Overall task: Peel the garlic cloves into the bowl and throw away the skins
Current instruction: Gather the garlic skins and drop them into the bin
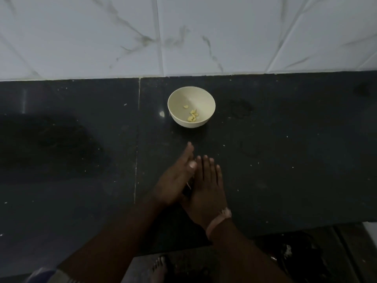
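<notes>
A cream bowl (191, 107) stands on the black counter (285, 150) near the tiled wall, with several peeled garlic cloves (192, 116) inside. In front of it my left hand (175, 180) and my right hand (206, 190) lie side by side on the counter, fingers straight and pointing toward the bowl. A sliver of pale garlic skin (189, 184) shows in the gap between the two hands. What else lies under the palms is hidden.
White marble-pattern tiles (183, 37) rise behind the counter. Small pale specks are scattered over the dark surface. Past the counter's front edge I see the floor, a bare foot (160, 268) and a dark object (295, 252) at the lower right.
</notes>
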`<state>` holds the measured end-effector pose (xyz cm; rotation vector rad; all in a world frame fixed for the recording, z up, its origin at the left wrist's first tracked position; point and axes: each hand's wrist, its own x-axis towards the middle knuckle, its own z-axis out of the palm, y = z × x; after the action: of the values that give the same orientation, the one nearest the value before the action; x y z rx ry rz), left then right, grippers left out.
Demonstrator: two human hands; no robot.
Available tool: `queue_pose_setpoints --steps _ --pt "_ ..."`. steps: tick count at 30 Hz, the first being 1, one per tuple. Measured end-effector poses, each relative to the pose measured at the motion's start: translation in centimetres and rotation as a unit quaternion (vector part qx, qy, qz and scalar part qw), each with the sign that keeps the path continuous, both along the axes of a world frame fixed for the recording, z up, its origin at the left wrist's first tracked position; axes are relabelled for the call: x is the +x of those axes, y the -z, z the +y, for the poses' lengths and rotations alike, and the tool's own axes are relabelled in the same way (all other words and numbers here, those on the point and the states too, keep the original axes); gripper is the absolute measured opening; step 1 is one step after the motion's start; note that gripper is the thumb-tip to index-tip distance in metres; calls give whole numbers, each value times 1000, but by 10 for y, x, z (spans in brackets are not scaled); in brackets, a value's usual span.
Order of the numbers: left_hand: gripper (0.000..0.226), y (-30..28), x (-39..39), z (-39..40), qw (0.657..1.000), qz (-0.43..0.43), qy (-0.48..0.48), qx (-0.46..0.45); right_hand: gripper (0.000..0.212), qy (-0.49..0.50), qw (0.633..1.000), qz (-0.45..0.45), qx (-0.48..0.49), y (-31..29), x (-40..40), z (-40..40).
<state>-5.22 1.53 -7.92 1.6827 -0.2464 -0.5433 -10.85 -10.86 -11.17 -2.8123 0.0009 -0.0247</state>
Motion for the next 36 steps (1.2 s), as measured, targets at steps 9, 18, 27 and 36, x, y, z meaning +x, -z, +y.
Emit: queue_pose_setpoints --steps 9,18,27,36 --pt "52 16 -1 -20 960 -15 -261 -100 28 -108 991 -78 31 -5 67 -23" --pt "44 11 -24 -36 944 -14 -316 -92 30 -143 985 -99 21 -9 24 -26" --pt "45 -9 -16 -35 892 79 -434 -101 50 320 847 -64 420 -58 36 -47" --pt "44 -29 -43 -92 932 191 -270 -147 28 484 461 -33 743 -74 8 -35"
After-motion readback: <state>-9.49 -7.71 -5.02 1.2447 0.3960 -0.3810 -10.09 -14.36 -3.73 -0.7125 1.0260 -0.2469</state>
